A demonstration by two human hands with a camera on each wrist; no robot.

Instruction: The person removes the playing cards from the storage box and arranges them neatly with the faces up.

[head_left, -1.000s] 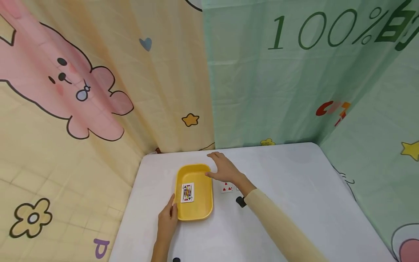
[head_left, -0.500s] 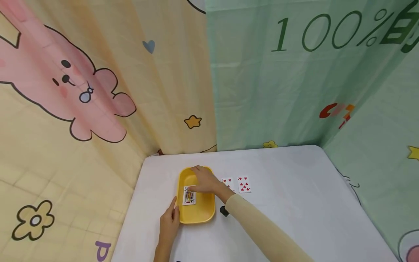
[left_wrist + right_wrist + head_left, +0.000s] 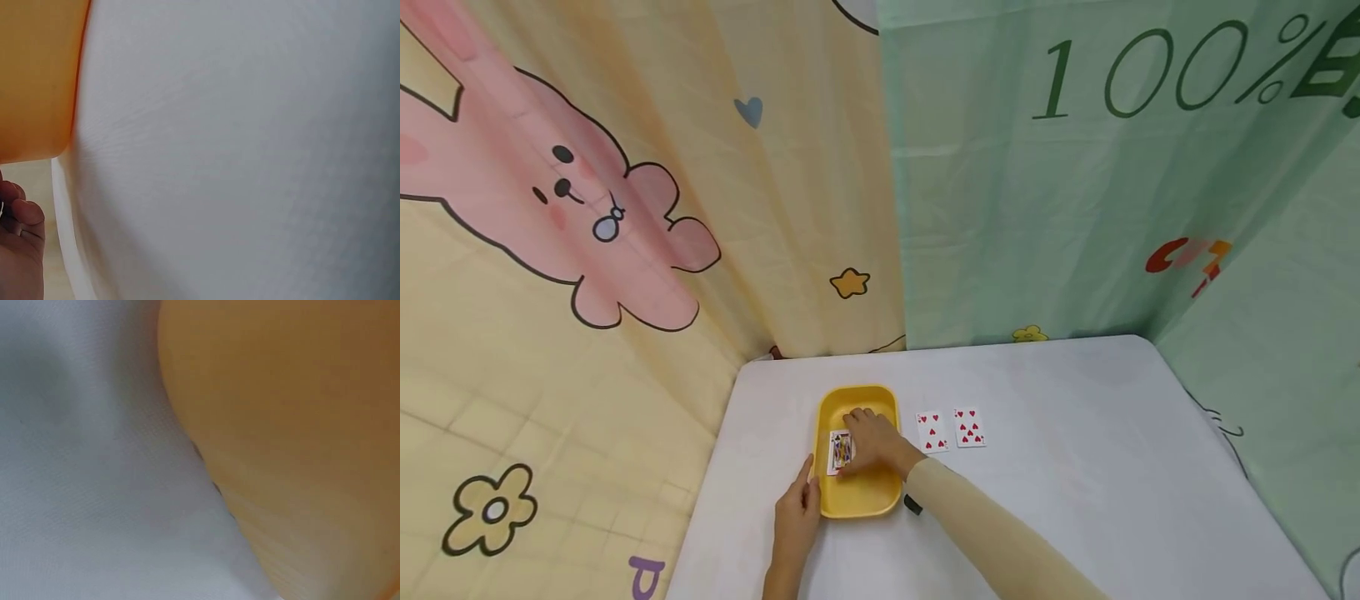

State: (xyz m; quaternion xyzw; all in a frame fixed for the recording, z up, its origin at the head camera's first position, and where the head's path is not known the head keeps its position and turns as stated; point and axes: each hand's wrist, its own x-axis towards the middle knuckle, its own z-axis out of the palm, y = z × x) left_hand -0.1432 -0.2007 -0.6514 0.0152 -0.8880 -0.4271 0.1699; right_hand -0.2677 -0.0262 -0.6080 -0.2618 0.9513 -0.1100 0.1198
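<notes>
A yellow tray (image 3: pixel 861 505) stands on the white table. Inside it, towards the left, lies a face-up playing card (image 3: pixel 837 454) with a black suit and a court figure. My right hand (image 3: pixel 874 442) reaches into the tray over the card's right part, its thumb near the card's lower edge and its fingers by the upper end. Whether the card is pinched cannot be made out. At the tray's left side, my left hand (image 3: pixel 797 508) holds the rim with thumb and fingers. In the left wrist view, curled fingers (image 3: pixel 28 212) show below the tray's outer wall (image 3: pixel 37 81).
Two face-up heart cards lie right of the tray, a nearer one (image 3: pixel 932 432) and a farther one (image 3: pixel 970 427). A small black object (image 3: pixel 913 504) shows partly beside the right sleeve (image 3: pixel 992 529). Printed curtains (image 3: pixel 805 200) hang behind the white table (image 3: pixel 1075 450).
My right hand has moved from above the tray's far right corner down and left to the card inside. Both heart cards are now uncovered. My left hand stays at the tray's left rim.
</notes>
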